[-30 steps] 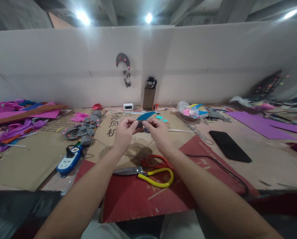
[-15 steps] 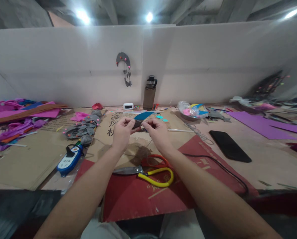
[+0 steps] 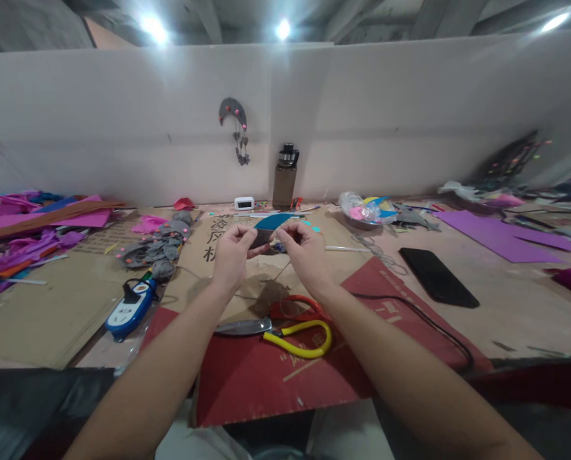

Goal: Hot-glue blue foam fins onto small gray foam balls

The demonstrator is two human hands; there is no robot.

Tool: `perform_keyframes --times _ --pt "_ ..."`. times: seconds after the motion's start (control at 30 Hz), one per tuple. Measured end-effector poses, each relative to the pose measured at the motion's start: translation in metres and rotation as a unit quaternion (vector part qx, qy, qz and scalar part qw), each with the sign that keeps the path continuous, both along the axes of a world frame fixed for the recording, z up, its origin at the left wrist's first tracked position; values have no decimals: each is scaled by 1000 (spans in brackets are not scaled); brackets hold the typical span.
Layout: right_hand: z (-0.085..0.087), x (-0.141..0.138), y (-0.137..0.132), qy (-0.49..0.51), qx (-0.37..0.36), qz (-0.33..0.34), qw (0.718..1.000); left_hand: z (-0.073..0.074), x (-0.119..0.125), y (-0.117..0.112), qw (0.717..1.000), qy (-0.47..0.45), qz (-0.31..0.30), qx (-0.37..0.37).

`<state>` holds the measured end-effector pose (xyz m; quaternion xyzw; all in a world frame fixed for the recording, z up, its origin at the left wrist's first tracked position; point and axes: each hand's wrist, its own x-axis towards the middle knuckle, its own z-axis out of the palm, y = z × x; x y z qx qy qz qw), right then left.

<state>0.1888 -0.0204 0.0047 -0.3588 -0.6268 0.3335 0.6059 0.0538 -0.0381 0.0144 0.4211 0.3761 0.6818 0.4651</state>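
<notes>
My left hand [image 3: 232,254] is closed, pinching a curved blue felt piece [image 3: 273,221] with a dark grey part [image 3: 261,239] along its lower side. My right hand [image 3: 307,253] is closed at the piece's right end, thumb and fingertips together on a thin grey yarn [image 3: 283,271] that trails down from it. Whether those fingertips also grip the felt is hard to see. Below the hands, scissors [image 3: 305,353] with one yellow and one red handle lie on red cardboard [image 3: 247,390].
A blue-and-white power strip [image 3: 131,310], grey yarn balls [image 3: 163,271] and pinned grey felt [image 3: 151,246] lie left. A bottle [image 3: 284,182] stands behind. Rightward are a phone [image 3: 439,278], purple sheets [image 3: 496,233] and a bowl [image 3: 366,223]. A grey crescent ornament [image 3: 234,112] hangs on the wall.
Both hands stay close together on the felt piece, with the right fingers slightly shifted and more curled. The whole view has moved slightly; objects on the table keep their places.
</notes>
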Motion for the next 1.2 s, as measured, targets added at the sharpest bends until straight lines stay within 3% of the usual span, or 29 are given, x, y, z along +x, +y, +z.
perform_keyframes --times 0.2,0.57,0.97,1.2 --pt "0 0 2 24 -28 5 999 0 1 -1 1000 12 -9 -7" --pt "-12 1 16 127 -146 83 978 -2 -2 -2 998 0 -66 7" --pt "-13 1 16 109 -125 135 977 0 -3 -1 999 -2 -43 -25" --pt "-9 -1 10 77 -115 131 982 -2 -6 3 998 -5 -47 -47"
